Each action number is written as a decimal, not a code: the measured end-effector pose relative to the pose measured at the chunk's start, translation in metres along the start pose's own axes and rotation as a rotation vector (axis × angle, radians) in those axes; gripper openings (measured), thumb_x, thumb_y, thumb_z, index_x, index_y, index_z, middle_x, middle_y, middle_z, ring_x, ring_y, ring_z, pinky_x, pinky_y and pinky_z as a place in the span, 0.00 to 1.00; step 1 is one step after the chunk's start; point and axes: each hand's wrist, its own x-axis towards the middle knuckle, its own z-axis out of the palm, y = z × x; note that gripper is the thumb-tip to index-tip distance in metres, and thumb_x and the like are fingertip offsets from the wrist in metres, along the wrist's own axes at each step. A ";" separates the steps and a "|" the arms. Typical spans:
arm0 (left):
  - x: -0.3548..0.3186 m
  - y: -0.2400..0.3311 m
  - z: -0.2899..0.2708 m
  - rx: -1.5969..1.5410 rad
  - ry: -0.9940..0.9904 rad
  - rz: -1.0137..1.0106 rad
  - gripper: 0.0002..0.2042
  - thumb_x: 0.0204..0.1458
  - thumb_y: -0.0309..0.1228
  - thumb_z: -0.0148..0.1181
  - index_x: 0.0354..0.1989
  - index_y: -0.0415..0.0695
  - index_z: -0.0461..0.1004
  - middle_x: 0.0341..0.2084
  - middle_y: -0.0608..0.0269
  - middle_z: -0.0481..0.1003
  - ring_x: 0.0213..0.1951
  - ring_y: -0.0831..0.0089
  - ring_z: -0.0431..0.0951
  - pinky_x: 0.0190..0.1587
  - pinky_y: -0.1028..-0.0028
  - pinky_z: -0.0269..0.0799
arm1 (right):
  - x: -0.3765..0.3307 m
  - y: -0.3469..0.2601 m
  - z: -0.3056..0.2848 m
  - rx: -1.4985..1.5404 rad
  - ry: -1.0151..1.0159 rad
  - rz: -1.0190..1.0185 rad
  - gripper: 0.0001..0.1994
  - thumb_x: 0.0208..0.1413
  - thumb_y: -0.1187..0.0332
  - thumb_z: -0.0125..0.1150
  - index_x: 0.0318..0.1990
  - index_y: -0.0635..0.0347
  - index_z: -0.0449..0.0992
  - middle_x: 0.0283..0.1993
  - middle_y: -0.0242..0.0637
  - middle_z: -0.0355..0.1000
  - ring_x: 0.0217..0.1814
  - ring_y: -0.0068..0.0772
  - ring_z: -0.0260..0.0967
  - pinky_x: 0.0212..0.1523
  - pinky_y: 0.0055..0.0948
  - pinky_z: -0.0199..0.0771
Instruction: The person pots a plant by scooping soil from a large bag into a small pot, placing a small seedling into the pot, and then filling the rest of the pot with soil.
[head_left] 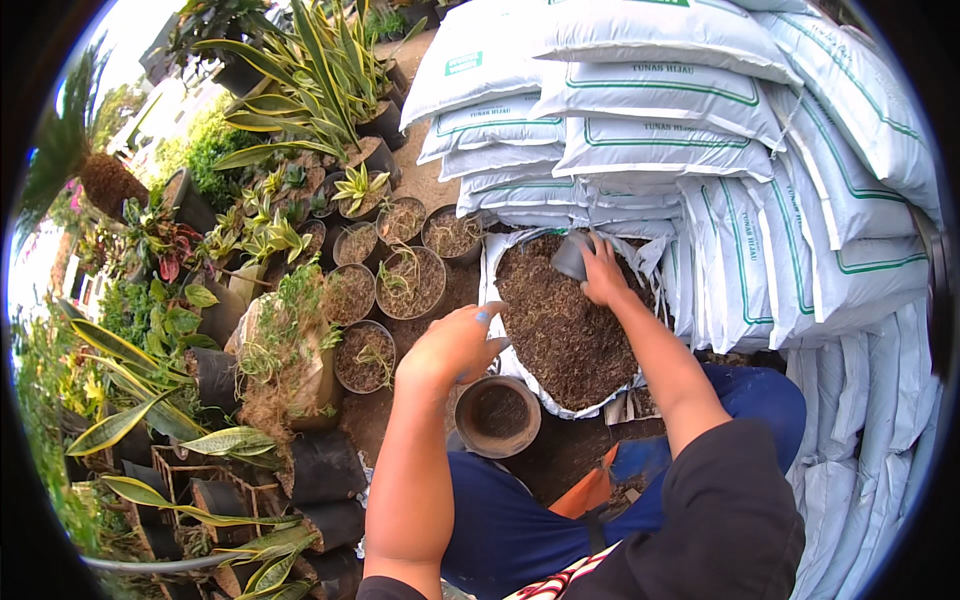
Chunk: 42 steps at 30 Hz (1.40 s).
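My right hand (603, 270) is wrapped round a small grey cup (571, 256), which is tilted against the dark brown potting soil (560, 320). The soil fills an open white sack (487, 272) in front of me. To the left, my left hand (455, 345) hovers just above an empty-looking round pot (497, 418) with a little soil at its bottom. Its thumb and forefinger are apart, and nothing shows between them; the other fingers are partly hidden.
Several pots (410, 282) with soil and small plants stand beyond my left hand. Stacked white sacks (660, 95) rise at the far right. Snake plants (310, 85) and a mossy bundle (290, 350) line the left. An orange piece (584, 488) lies between my legs.
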 end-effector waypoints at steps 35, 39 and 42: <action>-0.004 0.025 0.006 0.087 -0.057 0.141 0.31 0.59 0.36 0.63 0.71 0.47 0.65 0.55 0.41 0.78 0.58 0.50 0.78 0.57 0.56 0.76 | -0.116 0.006 0.028 0.842 0.329 0.898 0.49 0.40 0.60 0.77 0.74 0.32 0.60 0.71 0.62 0.51 0.70 0.69 0.56 0.70 0.57 0.63; -0.004 0.024 0.016 0.143 0.021 0.193 0.32 0.58 0.37 0.65 0.71 0.44 0.65 0.52 0.40 0.79 0.54 0.51 0.81 0.53 0.57 0.77 | -0.114 -0.014 -0.008 0.453 0.189 0.735 0.48 0.40 0.64 0.74 0.74 0.39 0.60 0.69 0.59 0.53 0.71 0.65 0.55 0.67 0.53 0.68; -0.012 0.056 -0.001 0.074 -0.129 0.089 0.31 0.59 0.38 0.64 0.71 0.45 0.65 0.54 0.41 0.78 0.54 0.50 0.80 0.56 0.58 0.75 | -0.114 -0.018 -0.044 0.289 0.226 0.484 0.47 0.38 0.60 0.79 0.71 0.41 0.64 0.67 0.62 0.55 0.69 0.70 0.55 0.72 0.54 0.58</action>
